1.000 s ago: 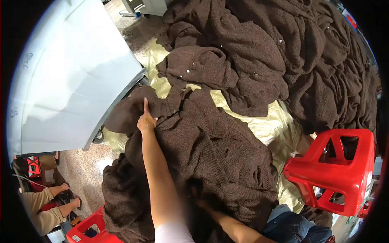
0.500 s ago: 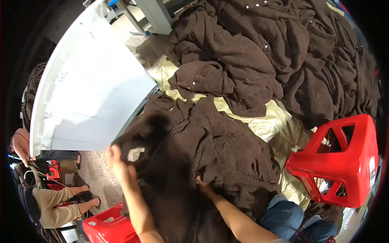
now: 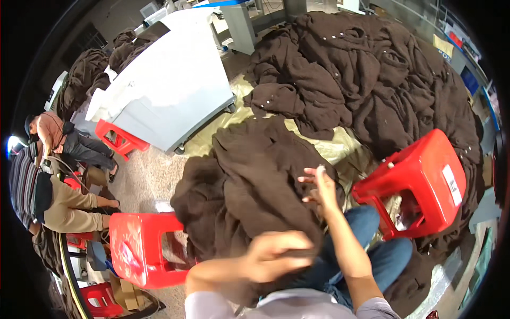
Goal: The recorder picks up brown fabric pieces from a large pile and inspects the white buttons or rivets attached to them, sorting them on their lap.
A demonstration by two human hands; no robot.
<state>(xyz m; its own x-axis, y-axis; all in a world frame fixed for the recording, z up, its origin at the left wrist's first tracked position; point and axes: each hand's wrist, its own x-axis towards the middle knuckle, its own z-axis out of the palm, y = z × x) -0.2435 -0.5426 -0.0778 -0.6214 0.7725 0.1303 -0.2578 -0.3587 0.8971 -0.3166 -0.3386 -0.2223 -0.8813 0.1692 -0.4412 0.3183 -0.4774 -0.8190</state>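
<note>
- One brown cloth pile lies in loose folds in the middle, directly before the seated person, its far side resting on a yellowish sheet.
- Right hand: fingers spread well apart, poised at the pile's right edge, with no fold gripped between them; whether a fingertip brushes the cloth, I cannot tell.
- Left hand: badly blurred, fingers bent toward the right, in front of the pile's near edge; how far it is open and whether it has hold of anything cannot be told.
- Step in hand, as I judge it: handling the near pile by hand, at a moment between firm grips.
- Next move, also a judgement: working the cloth further would call for the right fingers closing on a fold, with the left hand steadying the near side.
- Far and to the right spreads a larger brown heap, dotted with small pale spots.
- Far left stands a pale wheeled bin; one red stool is near left, another stool to the right.
</note>
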